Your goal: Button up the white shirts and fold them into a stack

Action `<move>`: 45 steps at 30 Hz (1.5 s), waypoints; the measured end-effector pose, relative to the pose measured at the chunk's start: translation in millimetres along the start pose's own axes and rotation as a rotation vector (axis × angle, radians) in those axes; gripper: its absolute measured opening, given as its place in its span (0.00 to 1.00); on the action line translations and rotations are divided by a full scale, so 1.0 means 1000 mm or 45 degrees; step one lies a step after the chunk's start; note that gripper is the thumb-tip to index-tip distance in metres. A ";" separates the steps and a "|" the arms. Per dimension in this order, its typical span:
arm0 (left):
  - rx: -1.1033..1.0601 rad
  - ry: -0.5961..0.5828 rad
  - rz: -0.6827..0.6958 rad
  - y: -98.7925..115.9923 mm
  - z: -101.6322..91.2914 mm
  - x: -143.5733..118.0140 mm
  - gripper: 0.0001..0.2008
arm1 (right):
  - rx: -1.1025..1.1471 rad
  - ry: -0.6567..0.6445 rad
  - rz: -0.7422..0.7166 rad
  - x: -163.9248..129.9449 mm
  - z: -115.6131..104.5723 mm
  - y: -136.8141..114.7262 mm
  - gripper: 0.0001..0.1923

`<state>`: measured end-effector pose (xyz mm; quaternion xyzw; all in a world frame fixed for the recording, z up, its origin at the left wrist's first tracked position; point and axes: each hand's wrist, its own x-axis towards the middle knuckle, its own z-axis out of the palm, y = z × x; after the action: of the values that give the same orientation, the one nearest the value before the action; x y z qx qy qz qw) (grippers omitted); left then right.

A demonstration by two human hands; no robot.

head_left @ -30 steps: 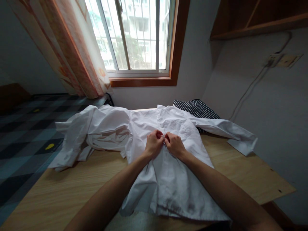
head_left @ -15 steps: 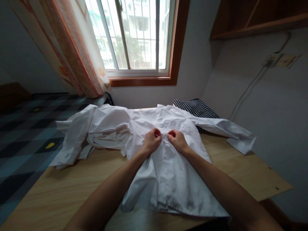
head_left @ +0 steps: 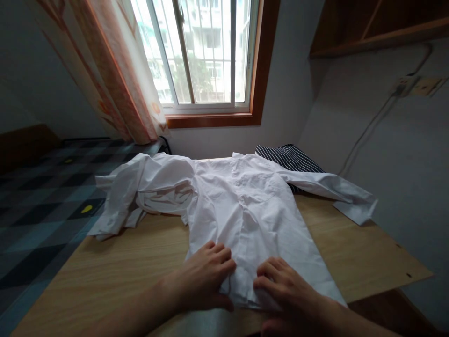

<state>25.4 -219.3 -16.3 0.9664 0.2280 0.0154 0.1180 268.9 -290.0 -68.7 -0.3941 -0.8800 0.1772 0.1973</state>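
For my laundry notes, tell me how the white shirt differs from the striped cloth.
The white shirt is plain; the striped cloth is dark with pale lines. The white shirt spreads across much of the wooden table, while the striped cloth shows as a smaller patch. The shirt lies uppermost, one sleeve partly covering the striped cloth. Both look like fabric.

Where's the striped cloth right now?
Head view, right of centre: the striped cloth lies partly under the right-hand sleeve of the white shirt.
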 end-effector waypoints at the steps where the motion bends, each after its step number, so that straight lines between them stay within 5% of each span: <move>1: 0.028 0.020 -0.015 0.000 0.006 -0.004 0.15 | -0.025 0.025 0.016 -0.005 0.009 -0.001 0.14; 3: 0.030 0.095 -0.052 -0.003 0.014 -0.007 0.12 | -0.016 0.109 0.074 -0.007 0.019 0.001 0.03; 6: -0.080 0.289 -0.107 -0.009 0.015 -0.010 0.13 | 0.239 0.174 0.190 -0.005 0.013 0.008 0.08; 11: -0.207 0.703 -0.242 0.000 -0.009 -0.018 0.12 | 0.685 0.279 0.451 -0.017 -0.033 0.021 0.12; 14: -0.099 0.885 -0.179 0.015 -0.021 -0.019 0.11 | 0.839 0.201 0.416 -0.029 -0.065 0.027 0.16; 16: -0.029 0.713 -0.018 0.024 -0.021 -0.017 0.13 | 0.829 0.062 0.324 -0.032 -0.080 0.028 0.15; 19: -0.119 0.147 0.156 0.032 -0.014 -0.012 0.11 | 0.675 -0.305 0.217 -0.028 -0.087 0.025 0.11; 22: -0.362 -0.141 0.101 0.027 -0.014 -0.004 0.09 | 0.531 -0.493 0.239 -0.014 -0.082 0.023 0.09; 29: -0.264 -0.085 -0.454 -0.016 -0.034 0.039 0.06 | -0.011 -0.028 0.366 0.056 -0.062 0.019 0.11; 35: -0.111 -0.035 -0.477 -0.048 0.004 0.070 0.09 | -0.396 -0.170 0.465 0.099 -0.032 0.023 0.17; 45: 0.065 0.197 -0.474 -0.034 0.026 0.071 0.08 | -0.522 -0.122 0.642 0.105 -0.020 0.017 0.12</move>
<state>76.4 -163.5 -51.2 0.9062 0.4113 0.0619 0.0764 224.9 -195.8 -37.9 -0.6223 -0.7803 0.0580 0.0221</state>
